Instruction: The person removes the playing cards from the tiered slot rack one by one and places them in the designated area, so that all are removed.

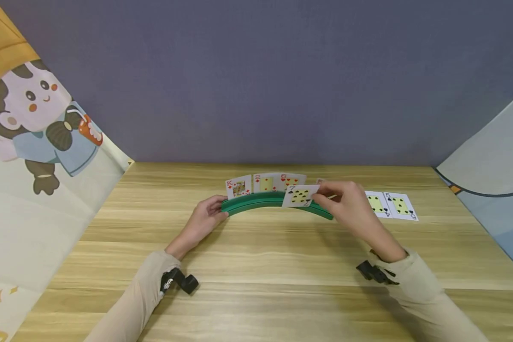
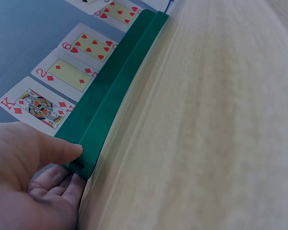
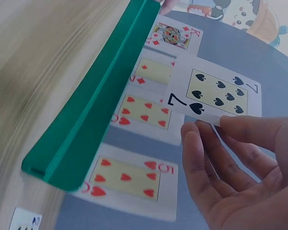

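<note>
A curved green card holder (image 1: 261, 201) stands on the table. My left hand (image 1: 203, 219) grips its left end, thumb (image 2: 67, 151) on top and fingers curled below. Standing in the holder are a king of diamonds (image 2: 40, 108), a two of diamonds (image 2: 62, 74), a six of hearts (image 2: 90, 45) and, past a gap, a five of hearts (image 3: 129, 179). Between thumb and fingertips, my right hand (image 1: 350, 206) pinches a seven of spades (image 3: 215, 91). In the right wrist view this card overlaps the two and six, held apart from the holder.
Two spade cards, one a four (image 1: 377, 205) and the other (image 1: 402, 206) beside it, lie face up on the wooden table (image 1: 273, 270), right of the holder. Behind the table rises a grey-blue partition (image 1: 265, 85). A cartoon-printed panel (image 1: 47, 199) borders the left side.
</note>
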Action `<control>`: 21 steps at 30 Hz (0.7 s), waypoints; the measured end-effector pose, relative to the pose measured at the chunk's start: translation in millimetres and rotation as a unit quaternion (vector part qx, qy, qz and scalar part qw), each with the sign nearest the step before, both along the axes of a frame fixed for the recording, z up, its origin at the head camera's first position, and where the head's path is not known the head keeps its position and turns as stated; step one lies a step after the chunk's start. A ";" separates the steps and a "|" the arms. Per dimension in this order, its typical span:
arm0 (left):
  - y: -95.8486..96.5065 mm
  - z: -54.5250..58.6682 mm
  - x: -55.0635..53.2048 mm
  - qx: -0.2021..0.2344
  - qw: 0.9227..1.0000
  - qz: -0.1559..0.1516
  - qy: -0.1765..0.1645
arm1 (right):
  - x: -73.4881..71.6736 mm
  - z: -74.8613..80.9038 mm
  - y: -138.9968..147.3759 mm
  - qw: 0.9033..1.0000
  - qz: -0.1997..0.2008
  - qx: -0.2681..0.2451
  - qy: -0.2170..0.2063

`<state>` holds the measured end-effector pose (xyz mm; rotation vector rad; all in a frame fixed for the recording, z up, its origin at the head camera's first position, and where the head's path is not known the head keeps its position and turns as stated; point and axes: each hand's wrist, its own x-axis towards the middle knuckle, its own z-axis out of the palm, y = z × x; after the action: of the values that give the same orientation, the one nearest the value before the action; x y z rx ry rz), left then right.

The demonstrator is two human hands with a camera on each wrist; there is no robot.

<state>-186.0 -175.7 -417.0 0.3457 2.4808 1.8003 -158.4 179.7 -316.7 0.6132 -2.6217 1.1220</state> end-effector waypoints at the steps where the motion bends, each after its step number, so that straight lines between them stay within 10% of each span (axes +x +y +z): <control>1: 0.0 -0.1 0.1 0.001 1.000 0.000 0.000 | 0.6 0.5 2.1 1.000 -0.003 0.001 0.002; 21: -2.7 -0.5 4.1 -0.013 1.000 0.001 -0.003 | 7.1 13.1 45.5 0.997 -0.071 -0.021 0.015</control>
<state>-181.9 -178.4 -417.5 0.3356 2.4986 1.7659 -151.3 225.2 -303.5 0.4240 -2.5633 1.1133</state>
